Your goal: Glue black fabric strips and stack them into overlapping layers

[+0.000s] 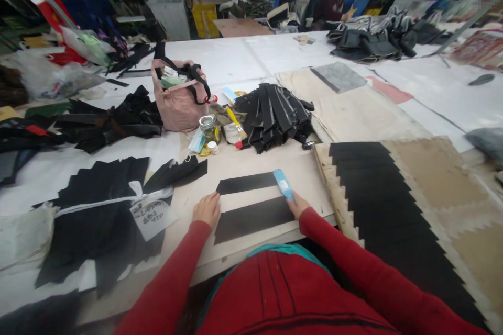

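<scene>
Two flat black fabric strips lie on the pale board in front of me, the farther strip narrower than the nearer strip. My left hand has its fingers closed at the left corner of the farther strip. In my right hand is a flat light-blue tool with a whitish patch; its exact kind is unclear. The tool's far end rests on the right end of the farther strip. My right fingers are partly hidden, close to the nearer strip's right end.
Beyond the strips are a heap of black strips, a yellow brush, a glass jar and a pink bag. A tied black bundle lies left. At right, overlapping black pieces cover a board. People work farther back.
</scene>
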Action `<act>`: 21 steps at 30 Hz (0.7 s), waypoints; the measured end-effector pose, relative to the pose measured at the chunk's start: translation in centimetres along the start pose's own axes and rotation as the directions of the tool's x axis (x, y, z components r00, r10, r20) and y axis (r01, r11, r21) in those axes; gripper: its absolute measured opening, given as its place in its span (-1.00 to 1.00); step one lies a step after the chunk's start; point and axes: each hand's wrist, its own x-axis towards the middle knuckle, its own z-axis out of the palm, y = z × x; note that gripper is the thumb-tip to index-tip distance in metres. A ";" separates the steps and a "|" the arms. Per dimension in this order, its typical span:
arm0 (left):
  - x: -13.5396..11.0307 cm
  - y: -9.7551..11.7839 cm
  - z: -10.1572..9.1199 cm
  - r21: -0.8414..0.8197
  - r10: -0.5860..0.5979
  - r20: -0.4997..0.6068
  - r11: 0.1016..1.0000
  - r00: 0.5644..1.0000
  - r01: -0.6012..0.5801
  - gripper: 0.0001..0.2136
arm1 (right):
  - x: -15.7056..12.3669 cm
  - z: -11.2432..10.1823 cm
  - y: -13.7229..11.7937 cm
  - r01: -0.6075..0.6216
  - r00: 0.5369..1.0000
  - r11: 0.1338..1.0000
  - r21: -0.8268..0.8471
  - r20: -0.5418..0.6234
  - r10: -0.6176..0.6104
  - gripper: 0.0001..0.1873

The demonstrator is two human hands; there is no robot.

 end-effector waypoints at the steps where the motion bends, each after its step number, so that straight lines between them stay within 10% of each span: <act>1: 0.1 0.4 0.0 0.012 -0.012 -0.011 1.000 1.000 0.012 -0.65 | -0.3 -0.7 1.2 -0.022 0.999 0.999 0.035 -0.024 0.023 -0.54; 13: -0.1 9.0 3.4 0.051 0.361 0.065 0.930 0.930 -0.364 -0.54 | 6.0 -0.6 1.2 -0.215 0.924 0.689 0.692 -0.084 0.373 -0.75; 21: 0.2 7.7 3.7 -0.049 0.370 0.059 0.929 0.927 -0.367 -0.52 | -14.7 5.3 5.8 -0.331 0.772 0.385 0.861 0.013 0.635 -0.64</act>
